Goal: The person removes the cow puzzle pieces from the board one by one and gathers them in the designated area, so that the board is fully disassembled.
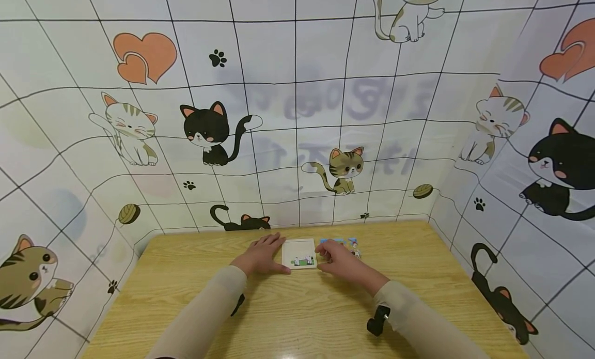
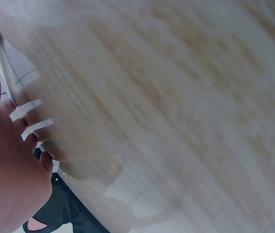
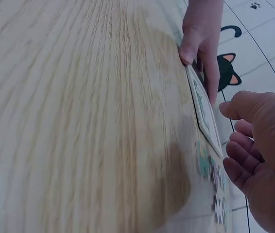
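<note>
A small white puzzle tray (image 1: 297, 248) lies flat on the table, with a strip of green and white picture pieces (image 1: 302, 261) along its near edge. At its left side rests my left hand (image 1: 264, 255), fingers extended toward the far corner and thumb at the near corner. My right hand (image 1: 339, 260) hovers at the tray's right edge, its fingers loosely bent. In the right wrist view, nothing shows between the thumb and fingers of the right hand (image 3: 261, 145). Loose, colourful jigsaw pieces (image 1: 353, 242) lie partly hidden behind that hand.
The wooden table (image 1: 186, 276) stands against a cloth backdrop (image 1: 279, 116) printed with cats, hearts and grid lines. A black wrist camera (image 1: 378, 320) hangs at the right sleeve. The table's far edge runs just behind the tray.
</note>
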Available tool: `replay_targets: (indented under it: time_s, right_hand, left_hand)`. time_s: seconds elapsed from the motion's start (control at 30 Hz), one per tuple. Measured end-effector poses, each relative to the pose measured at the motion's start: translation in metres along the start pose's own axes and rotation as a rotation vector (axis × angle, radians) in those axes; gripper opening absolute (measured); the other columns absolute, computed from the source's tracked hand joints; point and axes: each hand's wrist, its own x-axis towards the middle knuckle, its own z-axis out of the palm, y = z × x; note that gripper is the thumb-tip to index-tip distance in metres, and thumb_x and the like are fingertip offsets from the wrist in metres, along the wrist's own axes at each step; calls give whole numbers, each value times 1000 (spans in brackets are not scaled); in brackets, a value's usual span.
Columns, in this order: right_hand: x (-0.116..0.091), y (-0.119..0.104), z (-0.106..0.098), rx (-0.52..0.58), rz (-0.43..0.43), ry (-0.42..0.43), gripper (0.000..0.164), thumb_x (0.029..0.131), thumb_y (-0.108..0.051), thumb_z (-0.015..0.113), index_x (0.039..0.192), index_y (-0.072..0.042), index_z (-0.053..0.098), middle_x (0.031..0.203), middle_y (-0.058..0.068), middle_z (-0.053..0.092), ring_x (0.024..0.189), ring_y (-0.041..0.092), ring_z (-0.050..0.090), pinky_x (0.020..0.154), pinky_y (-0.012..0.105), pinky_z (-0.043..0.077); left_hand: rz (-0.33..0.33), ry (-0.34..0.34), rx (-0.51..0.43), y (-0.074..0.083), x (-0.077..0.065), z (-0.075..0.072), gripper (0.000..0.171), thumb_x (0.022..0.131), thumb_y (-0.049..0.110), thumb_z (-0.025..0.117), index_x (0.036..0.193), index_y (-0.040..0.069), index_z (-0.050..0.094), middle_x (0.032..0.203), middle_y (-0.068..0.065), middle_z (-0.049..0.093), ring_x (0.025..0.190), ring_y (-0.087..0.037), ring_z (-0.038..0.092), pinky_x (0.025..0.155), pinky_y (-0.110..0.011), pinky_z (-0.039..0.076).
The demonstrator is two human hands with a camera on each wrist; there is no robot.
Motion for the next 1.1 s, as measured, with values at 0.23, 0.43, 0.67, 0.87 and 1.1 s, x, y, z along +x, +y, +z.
replay_targets:
  time_s: [0.23, 0.43, 0.67, 0.87, 1.1]
  right_hand:
    - [24, -14, 15, -145, -43, -51, 42, 102, -11, 82, 138, 3, 67, 126, 14, 62, 99, 22, 62, 84, 39, 57]
    - [39, -18, 22, -258, -52, -120, 50, 102, -18, 83, 145, -1, 65, 130, 11, 59, 97, 18, 64, 85, 36, 59]
    - [50, -24, 22, -292, -63, -199, 47, 103, -14, 82, 145, -2, 67, 129, 11, 59, 90, 13, 58, 80, 33, 55]
    - [56, -23, 21, -359, -115, -254, 42, 102, -10, 82, 142, -3, 72, 125, 9, 60, 88, 10, 55, 79, 29, 53]
    - [56, -22, 19, -341, -116, -283, 41, 101, -5, 81, 142, -2, 73, 123, 9, 62, 90, 11, 56, 83, 31, 55]
  left_hand:
    - [-2, 4, 3, 1, 0, -2, 114, 92, 77, 76, 177, 17, 30, 183, -13, 22, 167, -44, 23, 129, -69, 26]
    - [-2, -7, 3, 3, -1, -6, 113, 93, 76, 76, 177, 17, 29, 183, -13, 21, 166, -45, 23, 129, -70, 26]
    - [0, -10, 10, 2, -1, -5, 113, 93, 76, 75, 177, 17, 29, 184, -13, 21, 166, -44, 23, 129, -69, 26]
    - [9, -10, 7, 3, -2, -4, 112, 94, 76, 75, 178, 17, 29, 184, -13, 21, 167, -44, 23, 130, -69, 25]
    - [8, -6, 8, 3, -3, -4, 112, 94, 76, 75, 177, 17, 29, 183, -13, 21, 167, -43, 23, 129, -70, 26]
